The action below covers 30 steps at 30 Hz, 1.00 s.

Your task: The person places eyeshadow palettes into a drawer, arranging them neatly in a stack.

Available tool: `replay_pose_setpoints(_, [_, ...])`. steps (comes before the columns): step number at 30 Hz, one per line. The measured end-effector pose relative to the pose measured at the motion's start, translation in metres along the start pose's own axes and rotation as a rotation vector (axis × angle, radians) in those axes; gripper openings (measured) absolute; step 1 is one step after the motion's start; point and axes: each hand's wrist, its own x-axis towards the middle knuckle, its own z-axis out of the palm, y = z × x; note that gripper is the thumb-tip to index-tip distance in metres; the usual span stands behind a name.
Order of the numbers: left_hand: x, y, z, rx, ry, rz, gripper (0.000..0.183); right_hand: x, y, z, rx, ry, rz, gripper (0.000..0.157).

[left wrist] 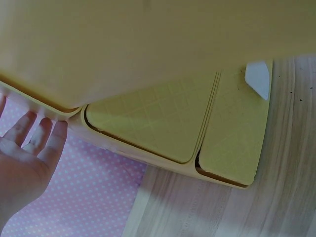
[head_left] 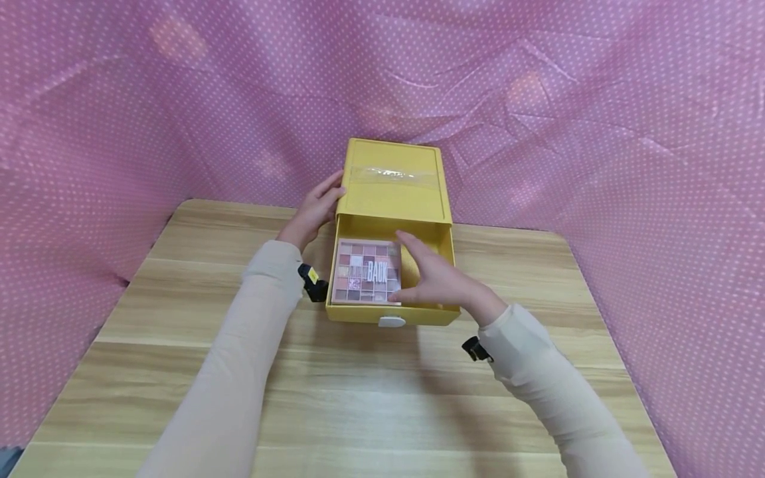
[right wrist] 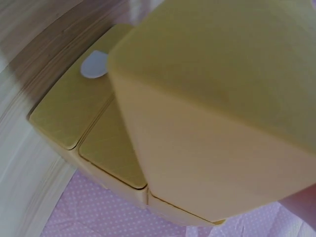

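Note:
A yellow drawer cabinet (head_left: 394, 182) stands at the back of the table, its top drawer (head_left: 427, 315) pulled out toward me. Inside, against the drawer's left side, lies a square eyeshadow palette (head_left: 367, 272) with rows of pink and brown shades and the printed word "BACK". My right hand (head_left: 442, 275) reaches into the drawer, thumb and index finger spread at the palette's right corners; whether they press on it I cannot tell. With fingers extended, my left hand (head_left: 313, 212) touches the cabinet's left side, as the left wrist view shows that hand (left wrist: 29, 163) too.
Two lower drawers, a middle one (left wrist: 153, 118) and a bottom one (left wrist: 232, 138), are closed beneath. White tabs (head_left: 392, 322) serve as drawer pulls. Clear tape (head_left: 391, 174) crosses the cabinet top. Pink dotted cloth (head_left: 382, 79) hangs behind the wood-grain table (head_left: 358, 411).

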Motion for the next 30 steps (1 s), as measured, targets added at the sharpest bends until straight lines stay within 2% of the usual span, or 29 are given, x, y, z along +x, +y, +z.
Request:
replay_pose_setpoints(5, [0.0,0.0,0.0,-0.002,-0.002,0.004,0.046,-0.009,-0.006,-0.002,0.031,0.049,-0.01,0.097])
replay_pose_setpoints(12, [0.0,0.0,0.001,0.004,0.001,0.002,0.046,-0.025,-0.021,0.003,0.091,0.117,-0.125,0.091])
replay_pose_setpoints(15, [0.001,0.0,0.002,0.005,0.002,-0.001,0.046,-0.032,-0.028,0.009,0.12,0.135,-0.175,0.088])
replay_pose_setpoints(19, [0.001,0.0,0.002,0.008,0.007,-0.004,0.046,-0.041,-0.037,0.02,0.182,0.179,-0.281,0.081])
replay_pose_setpoints(25, [0.002,0.0,0.001,0.0,0.004,0.0,0.046,-0.051,-0.047,0.037,0.312,0.216,-0.43,0.072])
replay_pose_setpoints(30, [0.002,0.0,0.0,0.002,-0.004,-0.002,0.047,-0.056,-0.047,0.055,0.405,0.215,-0.476,0.062])
